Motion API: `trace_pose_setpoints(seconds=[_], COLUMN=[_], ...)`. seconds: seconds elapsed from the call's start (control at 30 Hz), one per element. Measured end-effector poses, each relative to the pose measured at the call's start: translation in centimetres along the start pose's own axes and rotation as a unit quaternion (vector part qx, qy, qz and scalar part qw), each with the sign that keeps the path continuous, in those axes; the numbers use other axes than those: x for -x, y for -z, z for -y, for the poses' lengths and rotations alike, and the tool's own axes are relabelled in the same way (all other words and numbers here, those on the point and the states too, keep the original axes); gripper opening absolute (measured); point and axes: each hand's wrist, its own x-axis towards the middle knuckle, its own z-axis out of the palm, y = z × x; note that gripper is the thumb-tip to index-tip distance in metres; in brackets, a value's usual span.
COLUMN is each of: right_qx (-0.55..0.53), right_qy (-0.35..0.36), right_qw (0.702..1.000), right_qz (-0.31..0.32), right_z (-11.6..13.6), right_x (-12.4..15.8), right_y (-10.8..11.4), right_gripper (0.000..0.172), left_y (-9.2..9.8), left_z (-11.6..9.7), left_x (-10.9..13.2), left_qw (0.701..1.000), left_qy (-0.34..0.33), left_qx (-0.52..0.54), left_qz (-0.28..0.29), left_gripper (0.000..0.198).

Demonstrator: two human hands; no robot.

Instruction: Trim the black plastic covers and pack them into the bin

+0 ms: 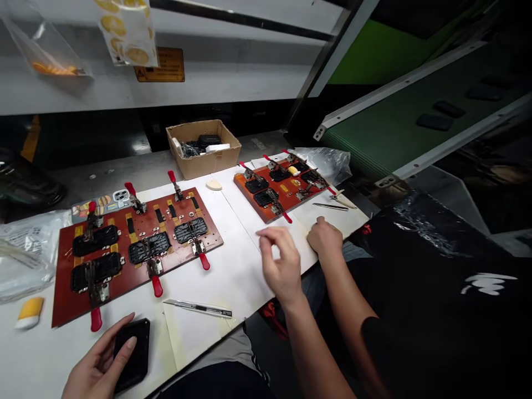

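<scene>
Left hand (97, 363) at the near edge of the white table (236, 271) gripped a flat black part (135, 349), thumb and a finger laid across its top. The part lay flat on the table, just in front of the nearer fixture board. Right hand (282, 269) hovered well apart from it, above the table between the two boards, with its fingers loosely bent and spread and closed on nothing; the fingertips were blurred.

Just beyond the black part lay a red-brown fixture board (137, 221) carrying four dark pieces under red-handled toggle clamps (157, 285). A utility knife (198, 308) lay on the table to the right of the part. A yellow-and-white block (30, 312) sat near the board's left corner, and a phone (108, 200) lay just behind the board.

A co-worker's hand (325, 238), coming from a black sleeve on the right, rested as a loose fist on the table edge just beside the right hand. Past it lay a second fixture board (286, 191), with tweezers (330, 206) near its right corner and a crumpled plastic bag (330, 160) behind it. A small pale oval piece (214, 184) lay between the boards. An open cardboard box (203, 158) stood farther back. A green conveyor belt (394, 136) with dark pieces on it ran along the right.
</scene>
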Motion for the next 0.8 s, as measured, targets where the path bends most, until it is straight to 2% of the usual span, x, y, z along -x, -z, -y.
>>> trace_pose_setpoints(seconds=[0.03, 0.1, 0.17, 0.2, 0.27, 0.37, 0.53, 0.67, 0.8], right_qx=[-0.036, -0.065, -0.017, 0.024, 0.098, 0.151, 0.177, 0.172, 0.188], right_qy=[0.011, 0.046, 0.085, 0.094, 0.087, 0.05, 0.028, 0.03, 0.021], right_qw=[0.998, 0.968, 0.92, 0.903, 0.89, 0.888, 0.886, 0.89, 0.899], right_qz=[0.06, 0.237, 0.383, 0.419, 0.437, 0.431, 0.427, 0.421, 0.395], right_z=[1.2, 3.4, 4.8, 5.2, 5.5, 5.3, 4.9, 4.8, 5.0], right_x=[1.1, 3.4, 5.4, 6.2, 7.6, 8.9, 9.6, 9.4, 9.5], right_y=[-0.6, -2.2, -4.2, -5.2, -7.2, -9.3, -10.2, -10.4, -10.2], right_gripper=[0.018, 0.021, 0.022, 0.02, 0.018, 0.026, 0.014, 0.012, 0.011], left_y=[0.2, 0.3, 0.2, 0.1, -0.4, -1.2, -1.9, -1.4, -1.2], left_z=[-0.1, -0.7, -1.6, -2.2, -3.4, -4.8, -6.2, -5.9, -4.4], left_x=[0.2, 0.6, 1.2, 1.5, 2.1, 2.8, 3.9, 4.3, 4.4], left_qw=[0.999, 0.996, 0.996, 0.995, 0.993, 0.988, 0.991, 0.986, 0.987], left_qy=[0.014, 0.027, 0.004, -0.016, -0.053, -0.077, -0.113, -0.159, -0.156], left_qx=[0.034, 0.073, 0.083, 0.085, 0.092, 0.106, 0.04, -0.043, -0.034], left_qz=[0.016, 0.036, 0.038, 0.042, 0.059, 0.086, 0.057, 0.02, -0.014], left_gripper=[0.077, 0.073, 0.062, 0.056, 0.045, 0.039, 0.042, 0.038, 0.043])
